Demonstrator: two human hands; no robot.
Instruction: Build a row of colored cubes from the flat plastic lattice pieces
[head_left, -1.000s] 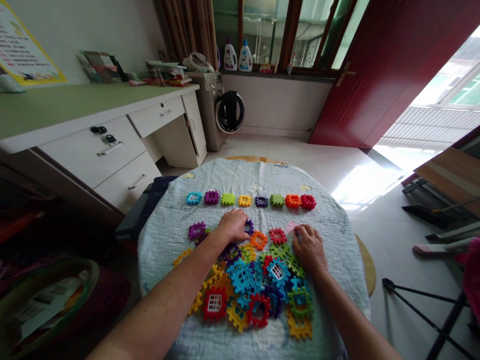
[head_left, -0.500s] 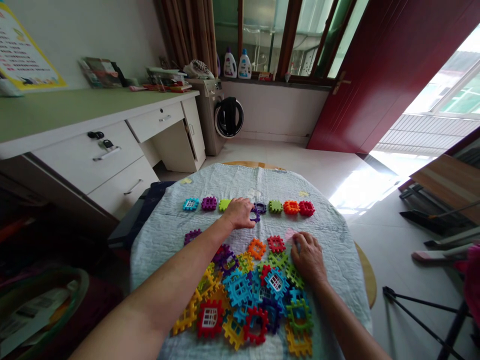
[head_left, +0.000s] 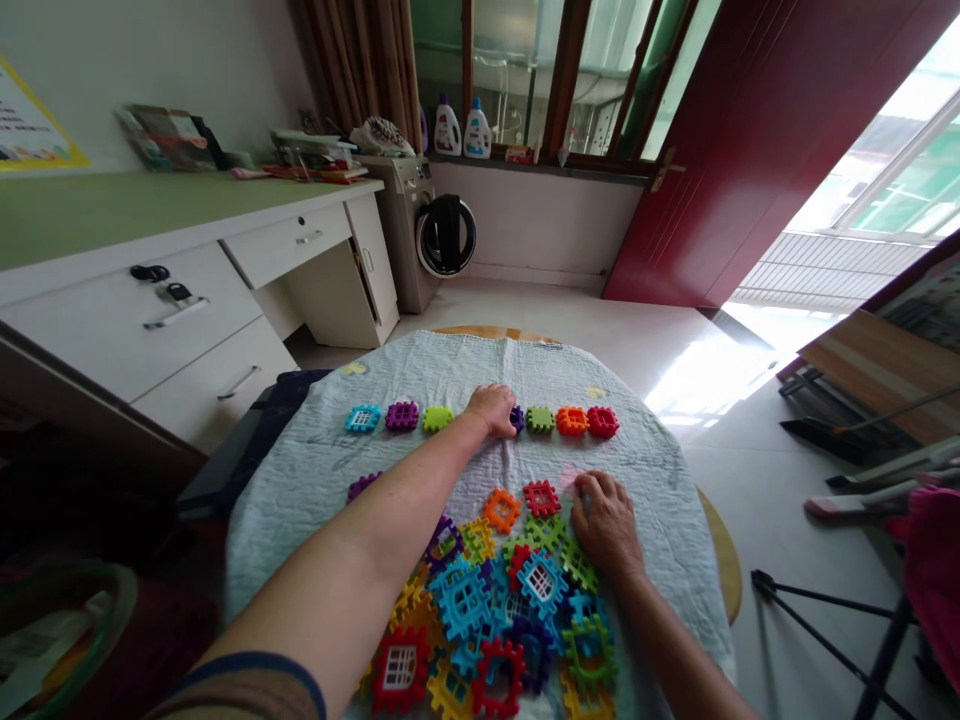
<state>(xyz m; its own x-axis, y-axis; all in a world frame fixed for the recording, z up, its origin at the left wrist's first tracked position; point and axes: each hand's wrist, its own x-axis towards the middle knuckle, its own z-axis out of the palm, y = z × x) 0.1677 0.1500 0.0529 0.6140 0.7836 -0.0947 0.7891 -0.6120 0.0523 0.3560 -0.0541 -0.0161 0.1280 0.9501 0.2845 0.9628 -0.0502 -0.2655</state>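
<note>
My left hand (head_left: 492, 410) reaches across to a row of plastic interlocking blocks, its fingers closed around a dark purple block (head_left: 517, 419) that is mostly hidden. To the left in that row lie a lime green block (head_left: 438, 418), a purple block (head_left: 402, 415) and a light blue block (head_left: 364, 418). On the other side stand a green block (head_left: 540, 419), an orange block (head_left: 572, 421) and a red block (head_left: 602, 421). My right hand (head_left: 606, 520) rests on the cloth, loosely open and holding nothing, beside a heap of mixed blocks (head_left: 461, 597).
A pale cloth (head_left: 300, 520) covers the round table. Beyond it are a white desk (head_left: 180, 270), a washing machine (head_left: 412, 230) with its door open, and a red door (head_left: 675, 150). Black tripod legs (head_left: 817, 620) stand on the floor at right.
My left hand has closed in on the dark purple pieces, which now sit in line with the row. My right hand has stayed by the heap. The view has shifted slightly.
</note>
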